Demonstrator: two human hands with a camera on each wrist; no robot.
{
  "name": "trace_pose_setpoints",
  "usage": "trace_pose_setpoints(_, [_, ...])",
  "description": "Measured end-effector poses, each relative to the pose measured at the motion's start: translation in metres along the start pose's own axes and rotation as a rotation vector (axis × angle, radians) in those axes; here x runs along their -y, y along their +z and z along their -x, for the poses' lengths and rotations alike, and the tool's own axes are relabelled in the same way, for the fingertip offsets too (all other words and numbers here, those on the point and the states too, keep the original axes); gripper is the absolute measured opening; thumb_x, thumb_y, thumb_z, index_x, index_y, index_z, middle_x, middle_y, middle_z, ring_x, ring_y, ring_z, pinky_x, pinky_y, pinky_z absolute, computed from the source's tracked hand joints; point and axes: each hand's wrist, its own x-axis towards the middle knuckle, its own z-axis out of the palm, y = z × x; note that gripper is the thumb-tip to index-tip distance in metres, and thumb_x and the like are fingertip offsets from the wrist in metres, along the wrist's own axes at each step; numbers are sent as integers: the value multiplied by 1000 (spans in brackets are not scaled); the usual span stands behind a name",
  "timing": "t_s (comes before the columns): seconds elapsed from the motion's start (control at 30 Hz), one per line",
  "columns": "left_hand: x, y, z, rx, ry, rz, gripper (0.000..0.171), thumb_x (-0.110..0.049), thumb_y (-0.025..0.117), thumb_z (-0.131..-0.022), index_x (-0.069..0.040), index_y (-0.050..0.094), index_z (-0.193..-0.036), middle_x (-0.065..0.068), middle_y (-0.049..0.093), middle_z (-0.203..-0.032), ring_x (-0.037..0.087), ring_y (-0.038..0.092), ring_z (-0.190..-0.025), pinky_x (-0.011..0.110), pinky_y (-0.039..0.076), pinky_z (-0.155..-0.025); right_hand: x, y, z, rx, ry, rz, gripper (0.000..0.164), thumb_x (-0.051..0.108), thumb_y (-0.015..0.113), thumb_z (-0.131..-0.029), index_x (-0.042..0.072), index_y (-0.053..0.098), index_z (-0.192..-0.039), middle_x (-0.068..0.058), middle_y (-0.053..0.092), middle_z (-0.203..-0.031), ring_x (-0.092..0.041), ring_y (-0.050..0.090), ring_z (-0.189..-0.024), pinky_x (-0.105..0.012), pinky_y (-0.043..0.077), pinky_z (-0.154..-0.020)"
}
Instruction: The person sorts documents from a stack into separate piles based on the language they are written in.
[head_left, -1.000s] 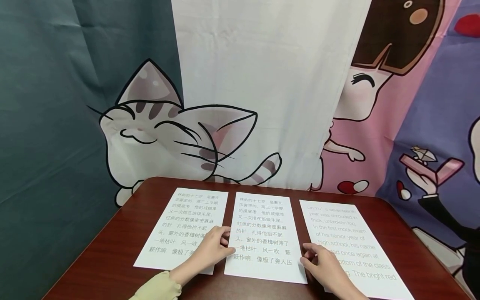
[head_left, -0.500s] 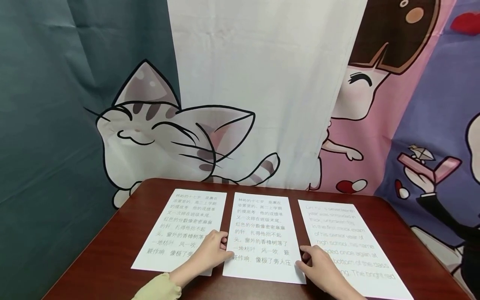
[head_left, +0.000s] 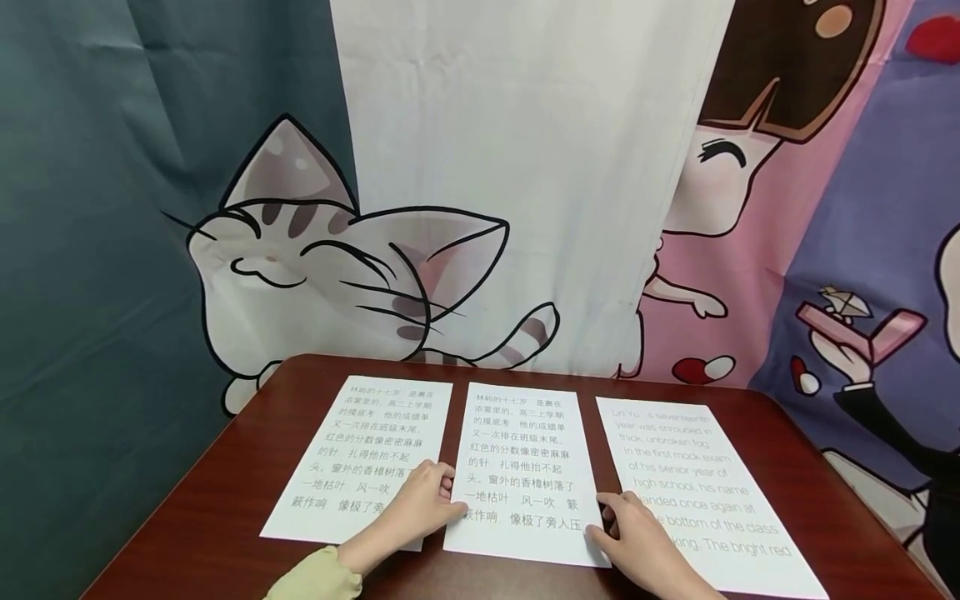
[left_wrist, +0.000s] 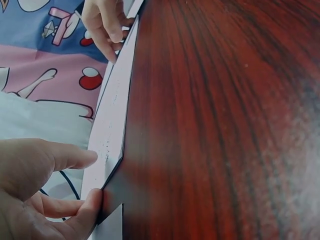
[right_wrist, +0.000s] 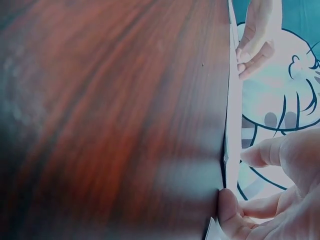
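Three white printed sheets of paper lie side by side in the head view. Between my hands is the middle sheet (head_left: 517,467), with Chinese characters. My left hand (head_left: 423,496) is at its left edge, thumb tip on the border and forearm crossing the left sheet (head_left: 367,433). At the opposite edge, near the lower right corner, the thumb of my right hand (head_left: 637,537) touches the middle sheet. That hand partly covers the right sheet (head_left: 697,475), printed in English. Both wrist views show thumb and fingers apart at the sheet's edge; neither hand visibly pinches it.
A dark reddish-brown wooden table (head_left: 202,492) with rounded far corners bears the sheets. Behind it hangs a cloth backdrop (head_left: 525,150) with a cartoon cat and figures. Narrow strips of tabletop separate the sheets.
My right hand has shifted slightly left, its thumb now over the middle sheet's edge. The left hand has slid a little nearer me along the other edge. The head view has shifted slightly.
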Motion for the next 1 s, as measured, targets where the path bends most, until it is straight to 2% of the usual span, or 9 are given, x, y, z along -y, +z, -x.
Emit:
trace_pose_setpoints(0.33, [3, -1, 1, 8, 0, 21, 46, -11, 78, -72, 13, 63, -108, 8, 56, -87, 10, 51, -76, 19, 46, -64, 1, -1, 1, 50, 25, -33, 52, 17, 76, -79, -6, 62, -123, -2, 53, -88, -10, 46, -74, -21, 41, -62])
trace_pose_setpoints(0.57, [4, -1, 1, 6, 13, 24, 47, -10, 78, -72, 14, 62, -109, 8, 57, -88, 10, 52, -77, 19, 47, -65, 1, -2, 0, 70, 54, -53, 50, 18, 77, -79, -3, 65, -122, -2, 54, -87, -11, 47, -75, -22, 41, -62])
trace_pose_setpoints(0.73, [3, -1, 4, 9, 7, 15, 49, -11, 77, -72, 14, 62, -111, 7, 57, -88, 9, 51, -77, 19, 46, -66, 0, -3, 0, 92, 53, -91, 53, 20, 78, -79, -2, 63, -125, -2, 55, -88, -11, 48, -76, -22, 41, -62])
trace_pose_setpoints(1.0, [3, -2, 8, 30, -2, 58, 50, -9, 77, -73, 15, 61, -114, 8, 58, -89, 10, 52, -77, 18, 45, -64, -4, -5, 0, 127, 32, -120, 55, 21, 79, -78, -6, 62, -123, 0, 56, -86, -11, 48, -77, -24, 42, -67])
